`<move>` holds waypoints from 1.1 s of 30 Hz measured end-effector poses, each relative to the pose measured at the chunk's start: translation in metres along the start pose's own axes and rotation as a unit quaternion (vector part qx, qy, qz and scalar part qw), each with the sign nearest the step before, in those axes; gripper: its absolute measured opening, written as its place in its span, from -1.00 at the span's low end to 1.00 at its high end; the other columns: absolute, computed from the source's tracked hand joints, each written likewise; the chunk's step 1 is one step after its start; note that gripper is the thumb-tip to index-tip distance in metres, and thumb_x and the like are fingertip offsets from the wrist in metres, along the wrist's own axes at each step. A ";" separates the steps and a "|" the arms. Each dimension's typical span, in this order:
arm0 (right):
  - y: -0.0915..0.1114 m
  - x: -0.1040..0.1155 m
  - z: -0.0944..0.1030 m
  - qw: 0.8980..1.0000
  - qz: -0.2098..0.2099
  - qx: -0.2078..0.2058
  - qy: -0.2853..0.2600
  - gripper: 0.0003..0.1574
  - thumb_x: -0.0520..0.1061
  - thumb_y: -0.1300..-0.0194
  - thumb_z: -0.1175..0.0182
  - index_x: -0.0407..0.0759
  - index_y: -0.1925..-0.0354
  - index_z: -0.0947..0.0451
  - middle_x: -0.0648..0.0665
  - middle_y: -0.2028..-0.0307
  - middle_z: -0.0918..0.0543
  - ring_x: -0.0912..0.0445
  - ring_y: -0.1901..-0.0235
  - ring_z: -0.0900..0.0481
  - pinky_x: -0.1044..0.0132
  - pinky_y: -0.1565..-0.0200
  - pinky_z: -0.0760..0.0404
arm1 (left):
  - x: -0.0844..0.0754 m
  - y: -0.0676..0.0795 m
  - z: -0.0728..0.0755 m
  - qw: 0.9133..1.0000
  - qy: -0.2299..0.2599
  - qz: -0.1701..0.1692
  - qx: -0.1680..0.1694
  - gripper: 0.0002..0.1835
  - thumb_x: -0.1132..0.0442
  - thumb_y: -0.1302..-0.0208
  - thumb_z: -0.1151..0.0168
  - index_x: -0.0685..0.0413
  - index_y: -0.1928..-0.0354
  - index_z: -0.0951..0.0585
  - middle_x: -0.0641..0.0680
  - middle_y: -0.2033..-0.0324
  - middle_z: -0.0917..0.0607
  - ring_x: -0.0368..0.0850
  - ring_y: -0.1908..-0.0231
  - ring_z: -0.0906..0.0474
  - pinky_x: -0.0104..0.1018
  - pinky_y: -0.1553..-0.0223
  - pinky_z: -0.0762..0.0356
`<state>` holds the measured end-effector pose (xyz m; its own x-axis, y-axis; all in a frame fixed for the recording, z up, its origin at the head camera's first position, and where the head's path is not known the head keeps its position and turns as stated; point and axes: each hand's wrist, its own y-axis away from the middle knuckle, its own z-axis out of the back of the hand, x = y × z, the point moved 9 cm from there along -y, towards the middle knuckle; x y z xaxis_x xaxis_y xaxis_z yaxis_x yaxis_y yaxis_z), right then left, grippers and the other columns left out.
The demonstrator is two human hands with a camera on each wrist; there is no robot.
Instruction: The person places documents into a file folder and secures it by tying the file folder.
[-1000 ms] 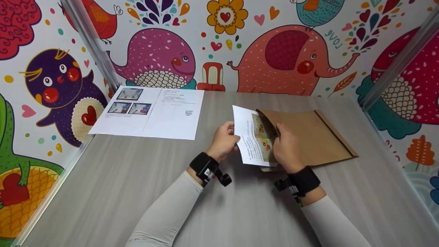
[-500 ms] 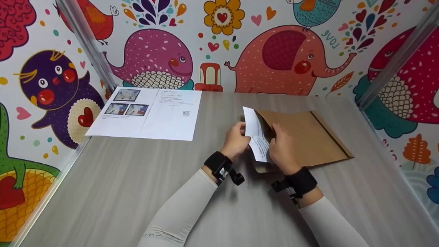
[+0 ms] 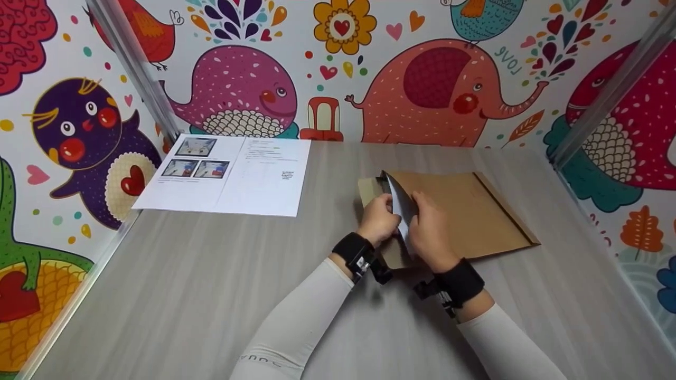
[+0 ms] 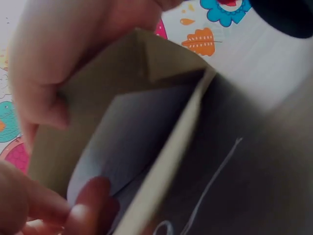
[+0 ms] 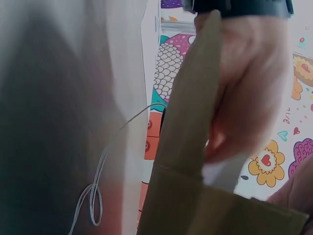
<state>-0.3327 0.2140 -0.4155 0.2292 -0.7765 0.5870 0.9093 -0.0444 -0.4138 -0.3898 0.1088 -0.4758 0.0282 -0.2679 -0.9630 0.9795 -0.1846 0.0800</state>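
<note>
A brown paper envelope (image 3: pixel 475 211) lies on the table right of centre, its mouth facing left. My left hand (image 3: pixel 379 220) pinches a white printed sheet (image 3: pixel 397 196) at the mouth, with most of the sheet inside. My right hand (image 3: pixel 435 235) grips the envelope's upper side by the opening and holds it raised. In the left wrist view the sheet (image 4: pixel 132 132) lies between the envelope's walls, beside the fingertips (image 4: pixel 95 191) of my left hand. The envelope's flap (image 5: pixel 188 127) fills the middle of the right wrist view. A thin string (image 5: pixel 101 161) hangs loose beside it.
A larger white printed sheet (image 3: pixel 264 184) with small photos lies at the back left of the table (image 3: pixel 222 285). Walls (image 3: pixel 338 74) with cartoon animals enclose the table at the back and sides.
My left hand has moved right, and the white sheet has slid into the envelope, its printed face now hidden. My right hand keeps hold of the envelope, which has shifted slightly left.
</note>
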 end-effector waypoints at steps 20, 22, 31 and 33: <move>0.001 -0.031 -0.030 0.997 -0.031 0.060 0.034 -0.33 -0.50 -0.17 0.08 -0.40 -0.28 -0.41 -0.51 -0.25 -0.46 -0.36 -0.27 -0.43 -0.19 -0.32 -0.42 | 0.023 0.019 0.095 0.999 -0.011 0.025 -0.027 -0.43 0.47 -0.21 -0.15 0.17 -0.31 -0.44 0.27 -0.01 -0.66 0.00 0.35 -0.72 -0.32 0.35 -0.74; 0.003 -0.031 -0.038 0.995 -0.036 0.081 0.041 -0.34 -0.47 -0.20 0.00 -0.36 -0.30 -0.40 -0.50 -0.27 -0.44 -0.38 -0.26 -0.41 -0.20 -0.31 -0.43 | 0.031 0.024 0.123 0.998 -0.024 0.032 -0.048 -0.44 0.45 -0.20 -0.17 0.18 -0.30 -0.45 0.27 -0.01 -0.66 -0.05 0.37 -0.70 -0.32 0.36 -0.73; 0.012 -0.032 -0.046 0.987 -0.057 0.126 0.078 -0.31 -0.15 -0.23 -0.24 -0.26 -0.32 -0.41 -0.46 -0.30 -0.41 -0.39 -0.26 -0.37 -0.28 -0.22 -0.42 | 0.057 0.032 0.216 0.980 -0.143 0.011 -0.141 -0.61 0.30 -0.23 -0.25 0.21 -0.11 -0.58 0.24 0.07 -0.69 0.09 0.14 -0.68 -0.10 0.09 -0.67; 0.013 -0.027 -0.046 0.989 -0.042 0.114 0.080 -0.32 -0.13 -0.21 -0.26 -0.27 -0.29 -0.45 -0.46 -0.27 -0.44 -0.40 -0.22 -0.39 -0.28 -0.21 -0.40 | 0.058 0.032 0.231 0.963 -0.212 0.000 -0.164 -0.63 0.25 -0.24 -0.26 0.20 -0.08 -0.59 0.26 0.07 -0.68 0.15 0.08 -0.63 -0.05 0.00 -0.56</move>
<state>-0.3431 0.2054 -0.4686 0.1074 -0.8663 0.4879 0.9817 0.0149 -0.1896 -0.4032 -0.1313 -0.4693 0.0117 -0.6427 -0.7660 0.9916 0.1059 -0.0738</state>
